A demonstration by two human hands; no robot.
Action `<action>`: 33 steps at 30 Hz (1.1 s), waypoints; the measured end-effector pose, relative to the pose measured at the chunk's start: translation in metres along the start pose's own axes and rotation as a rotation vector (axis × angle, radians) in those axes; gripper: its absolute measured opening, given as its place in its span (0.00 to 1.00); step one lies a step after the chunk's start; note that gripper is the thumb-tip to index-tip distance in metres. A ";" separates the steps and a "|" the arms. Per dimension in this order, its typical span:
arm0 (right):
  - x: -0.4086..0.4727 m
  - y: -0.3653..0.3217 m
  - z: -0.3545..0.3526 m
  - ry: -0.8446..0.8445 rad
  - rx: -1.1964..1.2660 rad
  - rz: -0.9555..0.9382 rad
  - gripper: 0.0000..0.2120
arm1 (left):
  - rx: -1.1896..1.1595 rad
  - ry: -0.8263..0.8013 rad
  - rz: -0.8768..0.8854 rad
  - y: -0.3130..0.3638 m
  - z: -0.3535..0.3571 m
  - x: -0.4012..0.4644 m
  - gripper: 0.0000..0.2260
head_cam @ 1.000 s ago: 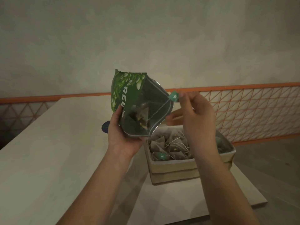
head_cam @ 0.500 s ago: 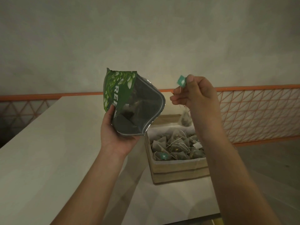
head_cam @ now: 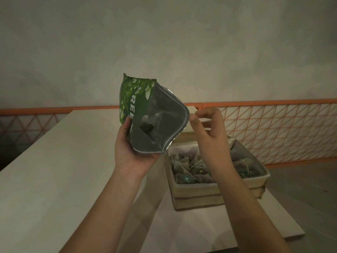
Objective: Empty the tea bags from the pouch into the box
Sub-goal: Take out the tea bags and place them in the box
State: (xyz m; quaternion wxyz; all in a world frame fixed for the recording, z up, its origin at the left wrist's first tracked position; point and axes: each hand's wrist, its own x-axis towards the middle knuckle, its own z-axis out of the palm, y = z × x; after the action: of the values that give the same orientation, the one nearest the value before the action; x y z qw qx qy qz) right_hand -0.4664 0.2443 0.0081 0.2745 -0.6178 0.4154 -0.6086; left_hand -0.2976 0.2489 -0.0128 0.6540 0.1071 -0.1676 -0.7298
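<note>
Pouch gripped in left hand, empty loosely curled right hand above box.

The scene is dim, with a greenish-grey cast. The wall is brightest just above the orange railing and darkens toward the corners. Soft shadows fall on the table. Wide-angle bending curves the railing; detail is soft and grainy.
</note>
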 end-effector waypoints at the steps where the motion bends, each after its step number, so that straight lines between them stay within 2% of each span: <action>1: -0.002 -0.004 0.002 -0.012 0.039 -0.025 0.13 | 0.000 -0.007 -0.001 -0.001 0.003 -0.001 0.24; 3: -0.005 -0.010 0.005 -0.014 0.069 -0.084 0.13 | 0.006 -0.022 0.014 -0.003 0.007 -0.004 0.24; 8: -0.018 -0.012 0.011 0.140 0.151 -0.319 0.13 | 0.044 -0.030 0.034 -0.001 0.013 -0.009 0.24; 11: -0.019 -0.005 0.016 0.155 0.109 -0.176 0.14 | 0.071 0.038 -0.007 -0.004 0.014 -0.007 0.18; 13: -0.019 -0.001 0.017 0.152 0.128 -0.115 0.13 | 0.059 0.068 -0.040 -0.005 0.012 -0.005 0.19; 19: -0.023 -0.002 0.017 0.203 -0.208 -0.395 0.06 | 0.032 0.015 -0.034 -0.004 0.008 0.001 0.23; 22: -0.017 -0.009 0.023 0.038 -0.363 -0.503 0.06 | 0.048 0.059 -0.027 -0.005 0.007 0.002 0.22; 24: -0.006 -0.011 0.032 -0.098 -0.550 -0.486 0.08 | 0.054 0.103 -0.017 -0.005 0.007 0.002 0.20; 29: 0.034 -0.011 0.058 -0.451 -0.853 -0.207 0.13 | 0.111 0.198 -0.019 -0.009 0.007 0.001 0.19; 33: 0.049 -0.006 0.075 -0.578 -0.953 -0.097 0.18 | 0.107 0.198 -0.041 -0.008 0.010 -0.002 0.17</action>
State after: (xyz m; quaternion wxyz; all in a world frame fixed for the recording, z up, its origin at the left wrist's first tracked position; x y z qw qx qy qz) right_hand -0.3956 0.1929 0.0310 0.0390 -0.8337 0.5235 -0.1712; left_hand -0.3084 0.2525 -0.0066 0.6457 0.2166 -0.1386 -0.7190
